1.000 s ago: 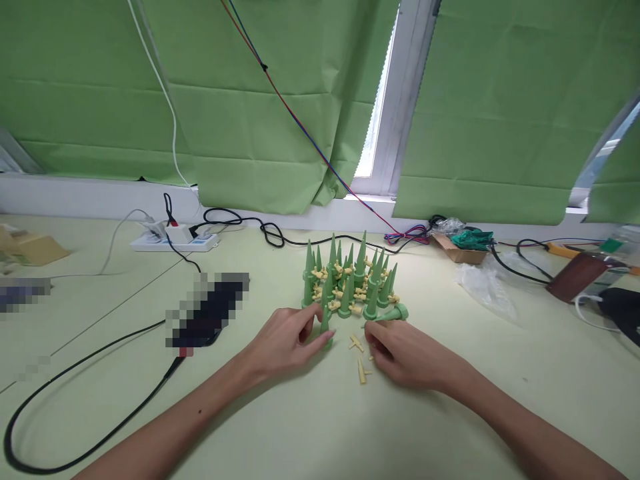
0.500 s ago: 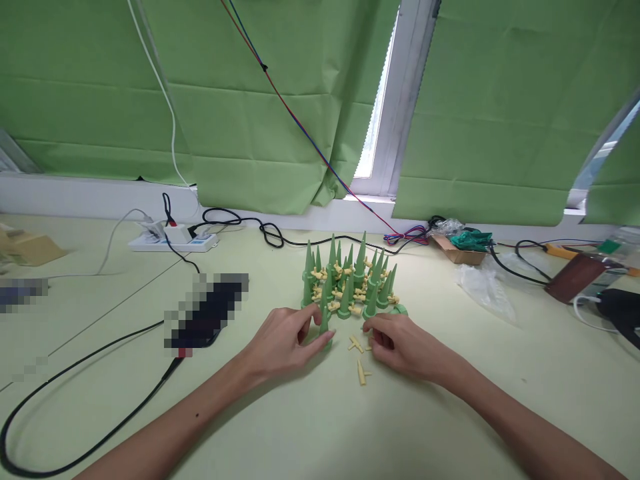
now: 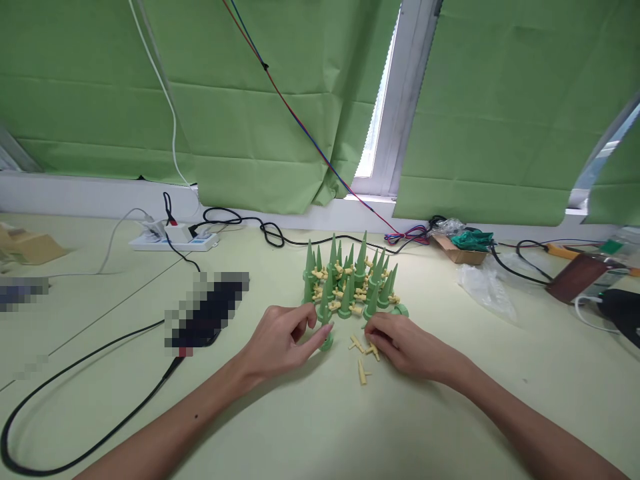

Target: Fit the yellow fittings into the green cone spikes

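Several green cones (image 3: 345,300) stand upright on round bases in a cluster, with small yellow branched pieces among them. My left hand (image 3: 287,337) is at the front left of the cluster, thumb and index finger apart beside a front green cone (image 3: 326,341), which its thumb partly covers. My right hand (image 3: 405,343) is at the front right, fingers pinched together, its fingertips by a yellow piece (image 3: 373,351); what they hold, if anything, is hidden. Two more yellow pieces, one (image 3: 357,343) beside it and one (image 3: 363,372) nearer me, lie between my hands.
A dark blurred device (image 3: 213,313) with a black cable lies left. Behind it is a white power strip (image 3: 175,241). At the right are a small cardboard box (image 3: 457,250), a clear plastic bag (image 3: 485,290) and a dark red bottle (image 3: 575,279). Cables run along the wall.
My left thumb and index finger have parted a little at the front cone. My right fingers have shifted, and the yellow piece by them shows more fully.
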Demonstrator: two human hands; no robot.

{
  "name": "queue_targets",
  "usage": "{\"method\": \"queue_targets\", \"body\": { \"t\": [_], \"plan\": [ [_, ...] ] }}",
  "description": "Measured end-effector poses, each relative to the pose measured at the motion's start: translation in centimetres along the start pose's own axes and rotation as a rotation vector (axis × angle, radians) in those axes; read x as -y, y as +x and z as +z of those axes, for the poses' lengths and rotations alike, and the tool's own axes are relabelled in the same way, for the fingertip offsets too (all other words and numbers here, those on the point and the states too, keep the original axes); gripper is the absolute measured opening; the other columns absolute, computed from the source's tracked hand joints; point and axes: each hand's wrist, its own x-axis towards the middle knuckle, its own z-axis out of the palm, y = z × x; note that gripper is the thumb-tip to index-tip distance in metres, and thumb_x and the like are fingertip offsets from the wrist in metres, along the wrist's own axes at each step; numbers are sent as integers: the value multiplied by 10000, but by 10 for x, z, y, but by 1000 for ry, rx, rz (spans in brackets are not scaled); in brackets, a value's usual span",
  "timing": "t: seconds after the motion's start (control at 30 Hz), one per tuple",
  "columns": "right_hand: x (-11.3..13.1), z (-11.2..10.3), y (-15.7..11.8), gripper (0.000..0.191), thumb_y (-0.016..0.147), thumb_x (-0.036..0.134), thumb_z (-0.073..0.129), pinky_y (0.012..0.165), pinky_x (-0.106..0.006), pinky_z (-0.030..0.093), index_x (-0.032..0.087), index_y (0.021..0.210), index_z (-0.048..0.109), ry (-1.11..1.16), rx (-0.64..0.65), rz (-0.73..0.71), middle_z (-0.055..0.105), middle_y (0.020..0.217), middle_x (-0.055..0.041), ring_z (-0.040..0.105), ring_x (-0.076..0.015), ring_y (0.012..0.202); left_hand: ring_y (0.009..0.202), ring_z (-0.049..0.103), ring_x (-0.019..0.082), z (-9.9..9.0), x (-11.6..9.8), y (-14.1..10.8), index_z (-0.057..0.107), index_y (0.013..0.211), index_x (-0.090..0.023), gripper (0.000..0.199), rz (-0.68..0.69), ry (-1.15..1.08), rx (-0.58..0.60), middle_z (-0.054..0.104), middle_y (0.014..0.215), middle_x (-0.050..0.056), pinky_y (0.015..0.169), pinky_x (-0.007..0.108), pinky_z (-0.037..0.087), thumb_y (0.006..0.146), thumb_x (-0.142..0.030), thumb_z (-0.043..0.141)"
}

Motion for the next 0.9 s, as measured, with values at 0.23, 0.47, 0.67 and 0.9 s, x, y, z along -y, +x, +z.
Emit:
{"method": "queue_targets", "body": {
  "t": [0.23,0.47,0.67,0.9],
  "plan": [
    [0,0,-1,185,1018,258,366,702,-324,419,204,909,506,43,-15,35,603,908,-45,533,-184,796,414,260,61,1,1,-2,469,687,-189,245,106,-16,-53,305,456,-102,451,202,287,879,-285,589],
    [11,5,4,197,1005,301,413,597,-273,406,210,845,485,231,-130,52,577,706,2,517,-150,631,392,376,65,7,-6,-7,552,706,-171,209,334,-49,-20,414,436,-80,454,218,307,900,-236,593],
    [27,20,9,211,989,367,476,545,-253,445,209,854,515,565,-247,39,577,645,11,560,-138,575,393,484,83,14,-16,-11,627,777,-166,230,357,-28,94,516,445,-56,458,231,329,938,-322,571],
    [31,27,10,213,964,380,538,553,-255,473,200,853,565,645,-333,13,585,645,12,574,-131,567,448,556,87,18,-20,-12,620,800,-179,236,325,-13,117,623,553,-30,482,242,341,979,-247,483]
  ]
}}
